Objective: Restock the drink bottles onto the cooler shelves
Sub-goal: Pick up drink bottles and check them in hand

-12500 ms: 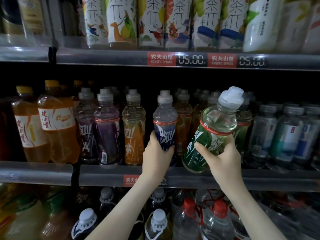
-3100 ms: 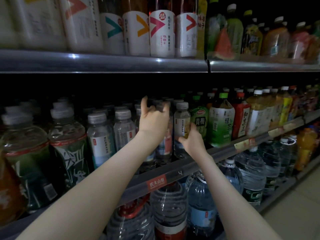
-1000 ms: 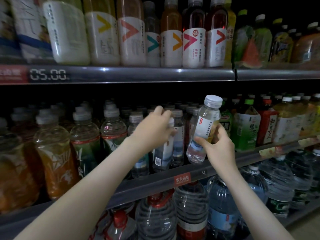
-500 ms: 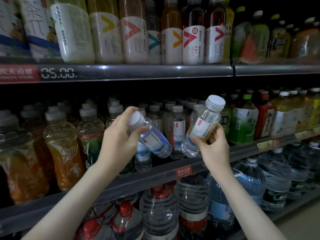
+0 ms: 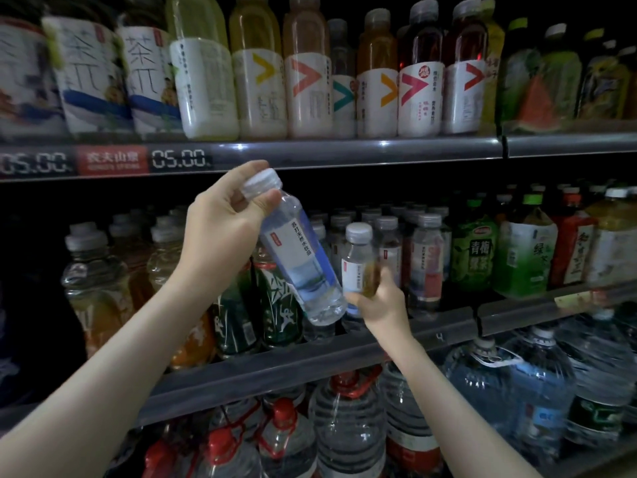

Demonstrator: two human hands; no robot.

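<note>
My left hand (image 5: 220,222) grips the white cap and neck of a clear water bottle with a blue label (image 5: 303,267), which hangs tilted in front of the middle shelf (image 5: 275,365). My right hand (image 5: 379,301) holds a second clear water bottle with a white cap (image 5: 356,260) upright at the front of the middle shelf, among other small water bottles. Its base is hidden behind the tilted bottle.
Sports drinks in green and orange (image 5: 238,315) stand left on the middle shelf, green tea bottles (image 5: 474,253) right. The upper shelf (image 5: 344,150) carries labelled drink bottles. Large water jugs (image 5: 348,419) fill the bottom shelf.
My left hand has lifted its blue-label bottle up and to the right. My right hand has lowered its bottle from a tilt to upright at the shelf front.
</note>
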